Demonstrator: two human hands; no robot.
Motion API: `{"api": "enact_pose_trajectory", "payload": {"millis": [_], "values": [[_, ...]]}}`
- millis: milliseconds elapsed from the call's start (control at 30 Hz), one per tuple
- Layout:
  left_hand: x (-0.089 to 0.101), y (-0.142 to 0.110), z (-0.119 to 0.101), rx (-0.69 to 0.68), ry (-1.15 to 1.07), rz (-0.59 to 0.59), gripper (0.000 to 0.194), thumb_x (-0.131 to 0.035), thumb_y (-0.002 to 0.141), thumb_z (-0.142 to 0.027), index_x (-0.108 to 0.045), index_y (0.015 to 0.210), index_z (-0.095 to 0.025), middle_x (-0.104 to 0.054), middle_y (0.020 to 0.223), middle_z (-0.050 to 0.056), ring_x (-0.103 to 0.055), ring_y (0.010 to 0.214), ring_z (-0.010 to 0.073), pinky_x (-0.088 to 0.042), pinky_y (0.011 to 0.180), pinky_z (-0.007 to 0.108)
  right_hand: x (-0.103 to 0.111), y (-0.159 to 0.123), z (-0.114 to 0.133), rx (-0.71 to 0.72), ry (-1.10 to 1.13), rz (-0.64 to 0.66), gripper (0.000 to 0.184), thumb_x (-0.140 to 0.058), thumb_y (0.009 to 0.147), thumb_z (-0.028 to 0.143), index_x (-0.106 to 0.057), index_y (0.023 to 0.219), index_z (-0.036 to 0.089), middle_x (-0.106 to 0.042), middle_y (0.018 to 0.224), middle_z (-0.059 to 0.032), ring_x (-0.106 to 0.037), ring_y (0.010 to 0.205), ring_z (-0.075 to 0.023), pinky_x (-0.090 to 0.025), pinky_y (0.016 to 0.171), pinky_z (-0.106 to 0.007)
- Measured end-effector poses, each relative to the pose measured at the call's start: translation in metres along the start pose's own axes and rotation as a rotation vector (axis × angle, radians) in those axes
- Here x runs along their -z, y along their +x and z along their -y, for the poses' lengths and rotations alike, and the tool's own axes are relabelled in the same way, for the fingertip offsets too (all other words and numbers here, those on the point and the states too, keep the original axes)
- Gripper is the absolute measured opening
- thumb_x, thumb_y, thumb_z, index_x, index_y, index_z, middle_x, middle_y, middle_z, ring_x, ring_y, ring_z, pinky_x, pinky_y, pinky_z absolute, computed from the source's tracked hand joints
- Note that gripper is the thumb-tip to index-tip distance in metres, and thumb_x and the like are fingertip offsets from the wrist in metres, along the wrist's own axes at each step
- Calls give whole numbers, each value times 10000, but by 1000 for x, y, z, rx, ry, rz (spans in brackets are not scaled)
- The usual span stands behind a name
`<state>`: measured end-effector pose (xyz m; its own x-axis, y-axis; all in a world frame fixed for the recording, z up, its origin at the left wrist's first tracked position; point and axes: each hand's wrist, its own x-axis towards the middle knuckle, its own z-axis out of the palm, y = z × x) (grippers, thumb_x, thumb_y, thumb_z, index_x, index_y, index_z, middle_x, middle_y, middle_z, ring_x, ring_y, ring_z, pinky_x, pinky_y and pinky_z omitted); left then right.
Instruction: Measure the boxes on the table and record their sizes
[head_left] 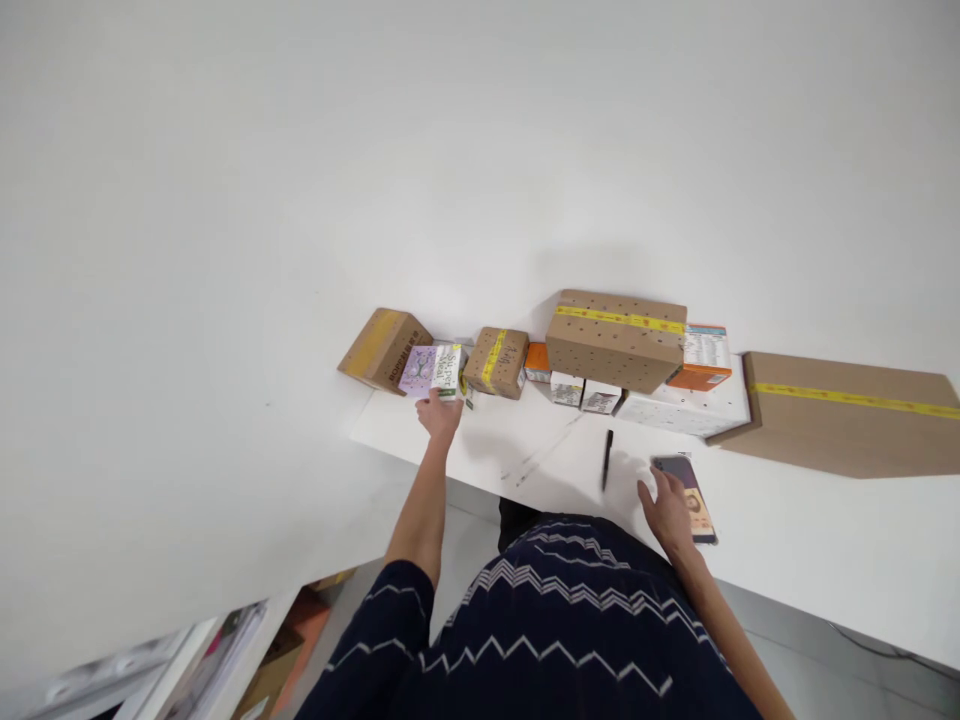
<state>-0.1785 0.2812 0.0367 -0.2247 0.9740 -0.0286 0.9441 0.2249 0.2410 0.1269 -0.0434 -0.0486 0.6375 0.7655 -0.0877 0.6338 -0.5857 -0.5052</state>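
Observation:
My left hand (439, 415) grips the lower edge of a white and purple carton (421, 370) marked "Super Meal", which stands beside a brown cardboard box (384, 350). My fingertips are partly hidden against the carton. Over by the phone (696, 500), my right hand (666, 508) hovers or rests with its fingers apart and nothing in them; whether it touches the phone I cannot tell. A black pen (607, 460) lies on the table to the left of that hand.
Along the wall on the white table (540, 445) stand a small taped box (496, 362), a large dotted box (615, 335) on top of other cartons, an orange carton (705, 358) and a long brown box (855, 415). Shelves (255, 650) show at lower left.

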Motion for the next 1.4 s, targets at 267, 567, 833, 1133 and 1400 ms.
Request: {"api": "enact_pose_trajectory", "payload": {"millis": [267, 567, 833, 1133, 1400], "values": [[26, -119, 66, 32, 171, 376, 1039, -602, 690, -561, -24, 1471, -194, -413, 1304, 217, -472, 1174, 400, -407, 903, 495, 5, 12, 15, -39, -35, 187, 501, -337, 900, 420, -502, 1253, 106, -578, 1133, -177, -583, 1010, -259, -447, 863, -376], [22, -115, 33, -2, 66, 419, 1054, -616, 726, -537, 15, 1480, -157, -383, 1350, 249, -491, 1190, 387, -411, 940, 468, -13, 61, 65, -86, -285, 543, 467, -382, 904, 491, -541, 1096, 96, -650, 1007, -209, -628, 964, -304, -443, 766, -373], [-1, -125, 19, -39, -629, 631, 1043, -731, 702, -372, -68, 1490, -207, -534, 1293, 136, -567, 1131, 245, -468, 940, 348, -27, 61, 54, -114, -248, 547, 343, -395, 888, 334, -565, 1056, 88, -654, 1023, -198, -628, 956, -280, -436, 734, -335], [-60, -165, -29, 271, -1250, 779, 1120, -858, 545, -236, -207, 1454, -175, -526, 1309, 175, -579, 1118, 266, -503, 910, 356, -23, 54, 45, -163, -187, 513, 346, -412, 886, 428, -577, 982, 139, -678, 913, -137, -632, 895, -241, -403, 676, -283], [-64, -158, -23, 305, -1248, 771, 1087, -853, 550, -216, -239, 1446, -184, -538, 1286, 170, -587, 1102, 271, -513, 894, 364, -26, 52, 58, -86, 84, 433, 349, -356, 913, 413, -603, 935, 167, -681, 900, -117, -634, 867, -226, -424, 747, -295]]}}
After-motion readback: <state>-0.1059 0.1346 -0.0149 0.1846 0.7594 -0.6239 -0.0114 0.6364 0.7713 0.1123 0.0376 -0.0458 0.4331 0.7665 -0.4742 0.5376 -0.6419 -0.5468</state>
